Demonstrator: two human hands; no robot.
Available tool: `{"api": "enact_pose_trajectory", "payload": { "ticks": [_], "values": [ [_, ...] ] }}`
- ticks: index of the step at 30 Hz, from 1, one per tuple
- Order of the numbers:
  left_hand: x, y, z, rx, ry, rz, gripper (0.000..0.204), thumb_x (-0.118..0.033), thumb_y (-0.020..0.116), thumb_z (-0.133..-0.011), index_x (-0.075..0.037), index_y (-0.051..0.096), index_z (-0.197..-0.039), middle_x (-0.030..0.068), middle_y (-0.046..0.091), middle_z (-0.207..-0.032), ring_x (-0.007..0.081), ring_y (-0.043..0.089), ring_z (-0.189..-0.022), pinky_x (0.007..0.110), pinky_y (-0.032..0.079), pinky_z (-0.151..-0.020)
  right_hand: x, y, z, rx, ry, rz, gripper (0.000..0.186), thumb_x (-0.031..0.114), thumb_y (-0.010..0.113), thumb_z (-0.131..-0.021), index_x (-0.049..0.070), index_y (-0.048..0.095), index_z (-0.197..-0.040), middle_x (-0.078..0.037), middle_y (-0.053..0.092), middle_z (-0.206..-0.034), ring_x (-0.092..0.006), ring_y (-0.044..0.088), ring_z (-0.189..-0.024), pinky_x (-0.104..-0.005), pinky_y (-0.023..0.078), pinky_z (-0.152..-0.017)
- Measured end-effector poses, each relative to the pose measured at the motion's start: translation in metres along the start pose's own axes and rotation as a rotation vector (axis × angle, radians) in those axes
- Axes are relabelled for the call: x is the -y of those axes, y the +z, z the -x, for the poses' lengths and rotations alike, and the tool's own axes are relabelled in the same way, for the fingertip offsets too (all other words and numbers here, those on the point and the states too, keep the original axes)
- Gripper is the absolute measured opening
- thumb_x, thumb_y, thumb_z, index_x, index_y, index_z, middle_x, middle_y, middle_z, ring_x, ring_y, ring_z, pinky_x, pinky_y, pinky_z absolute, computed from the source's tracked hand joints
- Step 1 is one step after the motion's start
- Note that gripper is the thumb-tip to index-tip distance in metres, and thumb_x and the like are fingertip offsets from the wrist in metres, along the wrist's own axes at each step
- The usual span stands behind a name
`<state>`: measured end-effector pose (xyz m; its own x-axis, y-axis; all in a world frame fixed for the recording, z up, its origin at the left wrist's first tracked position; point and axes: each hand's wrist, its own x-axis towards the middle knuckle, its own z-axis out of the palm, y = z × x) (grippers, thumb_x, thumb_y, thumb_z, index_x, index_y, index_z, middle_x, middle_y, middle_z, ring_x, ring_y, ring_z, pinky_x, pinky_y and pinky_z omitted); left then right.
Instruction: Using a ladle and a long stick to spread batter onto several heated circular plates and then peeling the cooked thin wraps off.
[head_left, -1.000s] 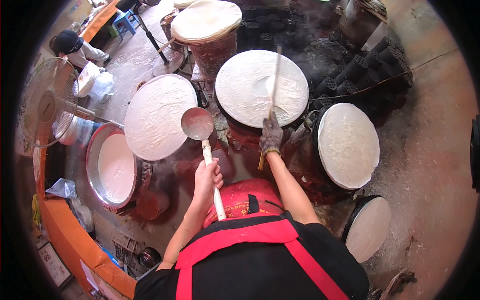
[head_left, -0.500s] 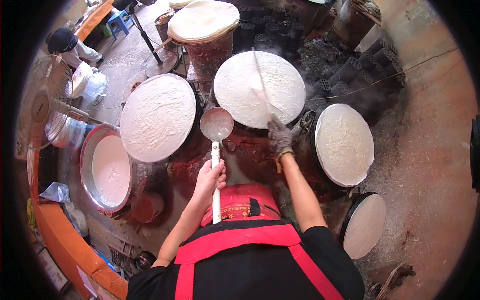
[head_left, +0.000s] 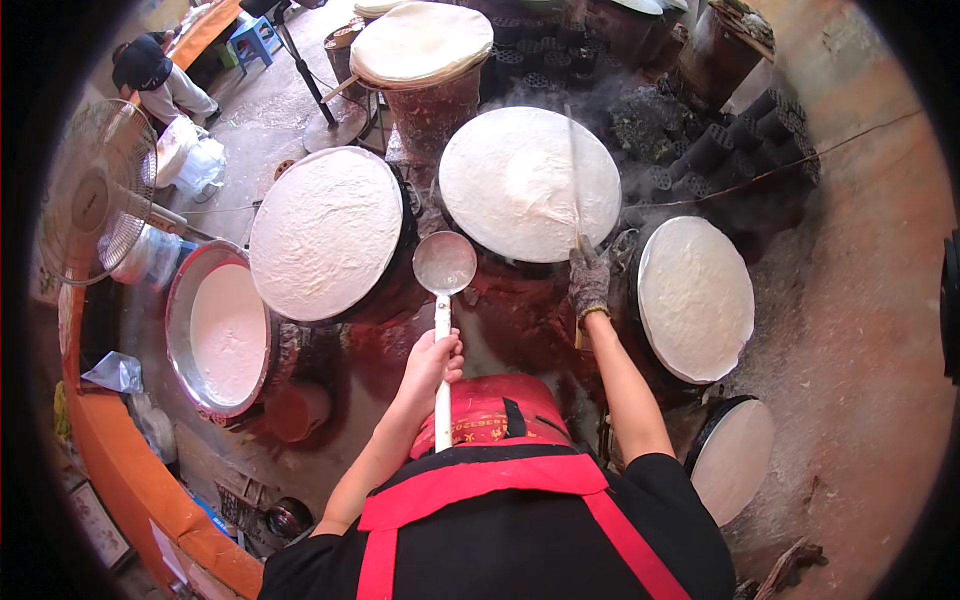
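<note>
My left hand (head_left: 432,360) is closed round the white handle of a round metal ladle (head_left: 445,263), its bowl resting level in front of me between two griddles. A grey knitted glove covers my right hand (head_left: 590,278), which grips a long thin stick (head_left: 574,180). The stick reaches away from me over the right part of a round sheet of white batter (head_left: 510,185) on the middle griddle. Another round batter sheet (head_left: 325,235) lies to the left, and a third (head_left: 695,300) to the right of my gloved hand. Folds show in the middle sheet near the stick.
On the left stands a metal basin (head_left: 180,335) of white batter, beside a fan (head_left: 95,195). A stack of thin flatbreads (head_left: 420,42) tops a drum behind. Black coal briquettes (head_left: 705,150) lie at the back right. Another griddle (head_left: 735,460) sits lower right. Someone (head_left: 150,75) crouches far left.
My right hand and the stick have swept to the right across the middle batter sheet. My left hand still holds the ladle. The whole view has shifted slightly.
</note>
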<state>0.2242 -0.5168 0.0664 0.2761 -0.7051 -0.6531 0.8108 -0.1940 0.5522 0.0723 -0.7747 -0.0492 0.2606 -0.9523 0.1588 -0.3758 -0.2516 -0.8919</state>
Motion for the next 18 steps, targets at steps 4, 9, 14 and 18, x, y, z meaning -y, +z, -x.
{"api": "enact_pose_trajectory", "payload": {
  "ticks": [4,9,14,18],
  "values": [
    [-0.012,0.006,-0.023,-0.013,0.001,-0.063,0.011,-0.010,0.050,-0.086,-0.005,0.046,-0.096,0.0016,0.045,-0.073,0.0068,0.039,-0.053,0.018,0.031,-0.039,0.017,-0.028,0.046,0.331,0.218,-0.077,0.037,0.018,0.058,-0.084,0.004,0.054,-0.119,-0.014,0.057,-0.117,-0.0192,0.055,-0.105,-0.0292,0.041,-0.088],
    [-0.045,0.014,-0.094,0.011,0.139,-0.358,0.009,-0.011,0.049,-0.085,-0.008,0.040,-0.084,0.0000,0.042,-0.066,0.0081,0.040,-0.049,0.022,0.033,-0.038,0.020,-0.069,0.130,0.318,0.111,0.004,0.038,0.014,0.058,-0.085,0.007,0.052,-0.121,-0.013,0.057,-0.117,-0.0160,0.055,-0.105,-0.0276,0.043,-0.087],
    [-0.042,0.034,-0.176,-0.175,0.230,-0.663,0.018,-0.006,0.046,-0.083,0.000,0.038,-0.098,0.0071,0.047,-0.068,0.0138,0.049,-0.052,0.027,0.042,-0.039,0.013,-0.010,0.142,-0.074,0.126,-0.013,0.038,0.016,0.059,-0.085,0.006,0.052,-0.121,-0.010,0.059,-0.115,-0.0172,0.059,-0.098,-0.0304,0.046,-0.079],
    [-0.019,0.079,-0.175,-0.230,0.122,-0.474,0.016,-0.001,0.040,-0.080,0.003,0.038,-0.095,0.0108,0.048,-0.064,0.0176,0.049,-0.046,0.030,0.042,-0.036,0.003,0.046,0.143,0.114,0.152,-0.298,0.038,0.028,0.056,-0.086,0.015,0.053,-0.122,-0.004,0.062,-0.085,-0.0118,0.055,-0.057,-0.0235,0.044,-0.049]
  ]
}}
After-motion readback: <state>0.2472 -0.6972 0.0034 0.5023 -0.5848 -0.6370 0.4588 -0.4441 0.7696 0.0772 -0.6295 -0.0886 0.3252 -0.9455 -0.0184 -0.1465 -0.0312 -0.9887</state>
